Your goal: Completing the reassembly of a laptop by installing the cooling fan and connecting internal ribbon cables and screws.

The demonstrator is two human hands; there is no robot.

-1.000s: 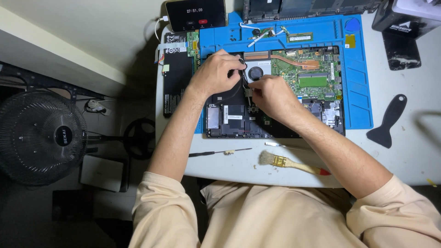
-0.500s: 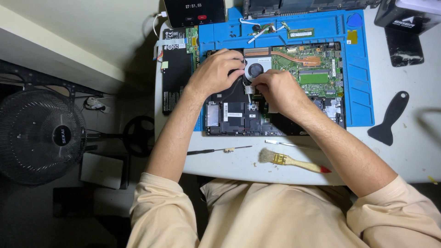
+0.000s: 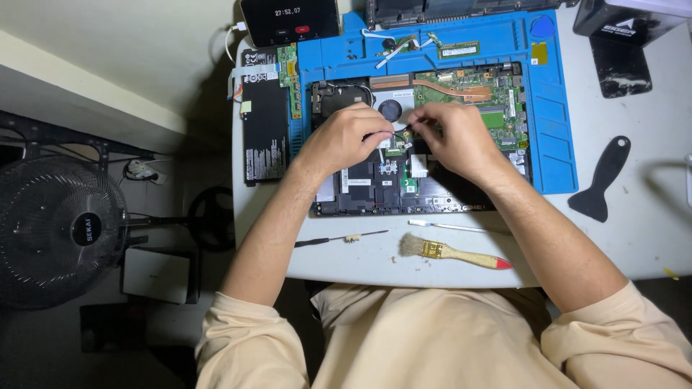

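Seen from above, 2 hands, left hand (image 3: pixel 346 138) and right hand (image 3: pixel 453 137), pinch a thin black cable (image 3: pixel 395 133) beside the round fan (image 3: pixel 390 109) inside an opened black laptop base (image 3: pixel 404 191), battery already removed, motherboard still installed.

left hand (image 3: pixel 344 138) and right hand (image 3: pixel 450 137) hide laptop board (image 3: pixel 404 176) centre | pinched part too small to tell | black box (image 3: pixel 627 21) cut off at top edge

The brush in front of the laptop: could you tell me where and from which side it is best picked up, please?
Probably by the bare wooden handle of the brush, between the metal ferrule and the red tip. It lies flat on the table, bristles left, with free space around it, so come from above and close across the handle's narrow width.
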